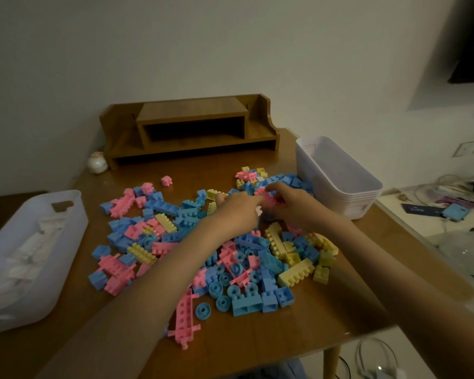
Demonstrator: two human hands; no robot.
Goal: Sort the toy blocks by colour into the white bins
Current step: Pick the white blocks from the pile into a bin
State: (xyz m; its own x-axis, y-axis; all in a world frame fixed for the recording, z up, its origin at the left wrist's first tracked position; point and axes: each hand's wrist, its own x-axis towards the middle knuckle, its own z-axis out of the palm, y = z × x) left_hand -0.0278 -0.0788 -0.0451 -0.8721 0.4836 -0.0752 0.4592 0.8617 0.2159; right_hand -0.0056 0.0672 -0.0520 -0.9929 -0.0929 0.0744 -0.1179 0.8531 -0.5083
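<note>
Head view: right hand (288, 205) curls its fingers round a pink block (264, 195) at the far middle of the pile. Beside it, left hand (240, 207) has bent fingers; grip can't be told, maybe a small white piece under it. Loose blocks (246, 258) in pink, blue and yellow cover the wooden table (298, 332). Right of the pile, white bin (348, 192) touches the far blocks. At the left edge, second white bin (52, 242) has blurred whitish contents. Behind, wooden shelf (192, 129).

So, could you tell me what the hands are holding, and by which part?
A pink block: the right hand pinches its right end; the left hand meets its left end, but that grip is blurred.
</note>
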